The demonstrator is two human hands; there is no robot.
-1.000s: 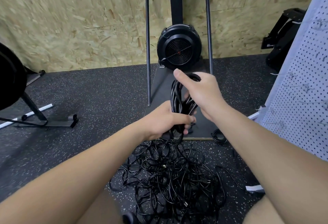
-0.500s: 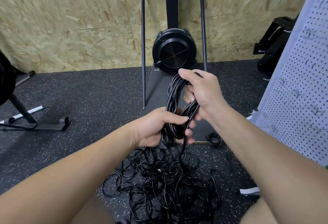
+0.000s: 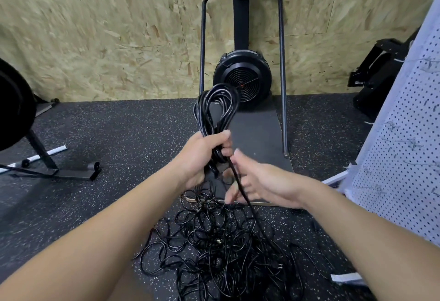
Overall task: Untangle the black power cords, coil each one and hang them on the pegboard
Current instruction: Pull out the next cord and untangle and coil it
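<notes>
My left hand [image 3: 202, 157] grips a coiled black power cord [image 3: 215, 107] at its lower end, and the loops stand up above the fist. One strand [image 3: 245, 195] runs from the coil down across the loosely spread fingers of my right hand [image 3: 262, 181], just right of the coil, and into the tangle of black cords [image 3: 226, 250] on the floor below. The right-hand fingers are blurred. The white pegboard [image 3: 404, 162] with several wire hooks stands at the right edge.
A black fan-wheel exercise machine [image 3: 241, 79] with a tube frame and flat platform [image 3: 259, 133] stands straight ahead against the chipboard wall. A black stand [image 3: 50, 167] and a white tube [image 3: 35, 157] lie at the left. Black equipment [image 3: 378, 71] sits behind the pegboard.
My right hand let go of the top of the coil and dropped to the trailing strand beside it. My left hand lifted the coil higher.
</notes>
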